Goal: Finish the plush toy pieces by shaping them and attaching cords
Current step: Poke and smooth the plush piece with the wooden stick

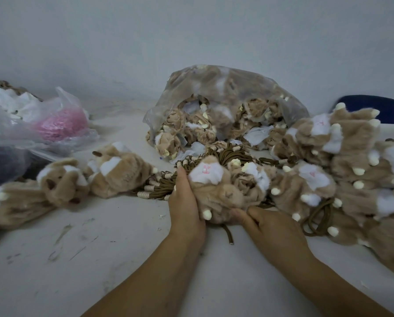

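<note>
- Pressing the left side of a tan-and-white furry plush toy (pixel 216 193), the left hand (pixel 186 202) has straight fingers.
- The right hand (pixel 276 229) pinches the toy's near edge.
- The toy sits on the scuffed white tabletop (pixel 99 248), against a bundle of brown cords (pixel 225 154).

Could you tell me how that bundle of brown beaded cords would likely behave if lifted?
The brown cords lie in limp loops, so they would probably droop and tangle. Their cream beads sit threaded on them and might slide. The thin bundle is likely light.
</note>
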A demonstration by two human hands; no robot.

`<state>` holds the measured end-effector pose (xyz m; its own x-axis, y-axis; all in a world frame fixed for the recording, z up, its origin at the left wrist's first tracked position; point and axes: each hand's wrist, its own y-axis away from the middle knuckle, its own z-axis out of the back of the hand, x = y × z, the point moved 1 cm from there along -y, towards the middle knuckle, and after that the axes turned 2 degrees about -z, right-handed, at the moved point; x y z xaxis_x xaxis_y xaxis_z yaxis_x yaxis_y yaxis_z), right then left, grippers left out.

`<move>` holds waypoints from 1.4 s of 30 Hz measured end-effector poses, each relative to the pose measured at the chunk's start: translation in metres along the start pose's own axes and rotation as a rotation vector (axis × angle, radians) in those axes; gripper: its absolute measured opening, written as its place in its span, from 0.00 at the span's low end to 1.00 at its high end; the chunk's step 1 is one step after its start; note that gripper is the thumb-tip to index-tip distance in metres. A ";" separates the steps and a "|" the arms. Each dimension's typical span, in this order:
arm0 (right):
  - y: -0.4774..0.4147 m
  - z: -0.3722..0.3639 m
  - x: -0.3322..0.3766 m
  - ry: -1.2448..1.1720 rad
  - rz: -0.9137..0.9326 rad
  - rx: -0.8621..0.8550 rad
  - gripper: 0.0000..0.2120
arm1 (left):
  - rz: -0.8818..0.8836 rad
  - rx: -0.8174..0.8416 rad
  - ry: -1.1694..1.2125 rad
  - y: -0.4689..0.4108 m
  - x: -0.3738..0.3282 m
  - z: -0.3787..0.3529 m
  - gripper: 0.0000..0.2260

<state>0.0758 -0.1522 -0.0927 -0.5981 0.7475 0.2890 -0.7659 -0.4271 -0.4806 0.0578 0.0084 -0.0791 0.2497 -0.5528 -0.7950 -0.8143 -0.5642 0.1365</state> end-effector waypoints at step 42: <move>-0.014 0.005 -0.014 -0.045 0.086 0.041 0.27 | 0.070 0.144 -0.234 0.014 0.012 -0.009 0.15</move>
<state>0.0941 -0.1596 -0.0856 -0.6717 0.6835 0.2857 -0.7196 -0.5103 -0.4709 0.0540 -0.0121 -0.0816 0.0764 -0.4212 -0.9038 -0.8955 -0.4276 0.1235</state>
